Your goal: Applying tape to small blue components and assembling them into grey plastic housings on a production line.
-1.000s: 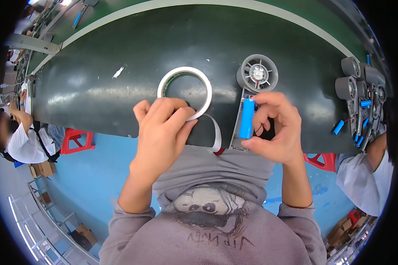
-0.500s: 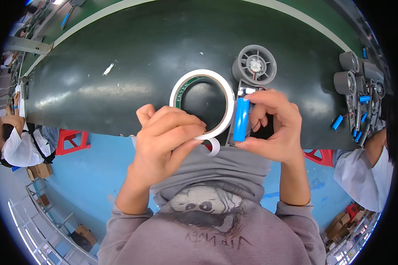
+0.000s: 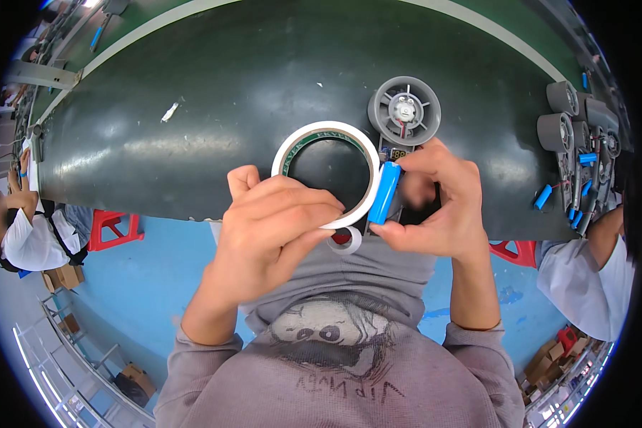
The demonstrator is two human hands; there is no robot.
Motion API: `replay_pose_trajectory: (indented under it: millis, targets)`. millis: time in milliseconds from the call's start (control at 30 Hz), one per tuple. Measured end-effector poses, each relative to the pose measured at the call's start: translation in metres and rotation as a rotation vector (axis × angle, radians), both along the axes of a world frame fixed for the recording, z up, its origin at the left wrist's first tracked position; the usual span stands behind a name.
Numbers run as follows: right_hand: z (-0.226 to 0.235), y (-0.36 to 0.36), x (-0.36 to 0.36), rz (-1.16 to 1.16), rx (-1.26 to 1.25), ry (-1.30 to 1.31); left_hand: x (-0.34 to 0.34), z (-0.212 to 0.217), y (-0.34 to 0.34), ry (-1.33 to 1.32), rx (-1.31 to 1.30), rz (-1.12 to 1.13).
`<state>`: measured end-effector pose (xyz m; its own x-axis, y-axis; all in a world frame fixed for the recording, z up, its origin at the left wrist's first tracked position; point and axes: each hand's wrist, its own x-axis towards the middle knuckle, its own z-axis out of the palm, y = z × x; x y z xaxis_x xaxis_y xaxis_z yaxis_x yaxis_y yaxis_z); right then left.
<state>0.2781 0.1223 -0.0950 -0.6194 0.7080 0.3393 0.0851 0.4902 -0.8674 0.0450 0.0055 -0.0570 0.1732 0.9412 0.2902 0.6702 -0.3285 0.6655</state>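
My left hand (image 3: 274, 221) is closed on the lower rim of a roll of white tape (image 3: 326, 126) with a green inner core. A short curled end of tape (image 3: 347, 246) hangs below the roll. Between thumb and index finger, my right hand (image 3: 446, 203) pinches a blue cylindrical battery (image 3: 385, 192). The battery tilts slightly and its left side meets the roll's right edge. Just beyond it lies a grey fan unit (image 3: 404, 109) with a round spoked housing. A narrow body with a small display runs from the fan toward me, partly hidden by the battery and my right hand.
The dark green tabletop (image 3: 192, 157) carries a white scrap (image 3: 170, 112) at left. Several grey fan units (image 3: 555, 132) with blue batteries are piled at the far right. People sit at both sides, near red stools (image 3: 114, 228).
The battery has tilted and shifted a little left, against the tape roll. The roll has turned slightly and moved nearer me. The fan unit has shifted slightly left and its display now shows.
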Motion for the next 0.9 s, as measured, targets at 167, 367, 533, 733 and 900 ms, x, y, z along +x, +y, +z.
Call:
replay_pose_trajectory:
  millis: [167, 367, 533, 733, 900]
  targets:
    - [0.003, -0.009, -0.006, -0.184, -0.133, 0.083, 0.019, 0.007, -0.003, 0.121, 0.077, 0.084]
    - [-0.003, -0.011, -0.004, -0.279, 0.088, -0.005, 0.043, 0.009, -0.022, 0.284, 0.191, 0.203]
    - [0.004, -0.009, -0.005, -0.256, -0.143, 0.1, 0.033, 0.005, -0.031, 0.289, 0.125, 0.178]
    - [-0.004, -0.003, 0.004, -0.032, -0.196, 0.182, -0.002, 0.021, 0.005, 0.297, 0.102, 0.262]
    - [0.004, -0.007, 0.002, -0.041, -0.275, 0.162, 0.016, 0.013, 0.097, -0.102, 0.167, 0.096]
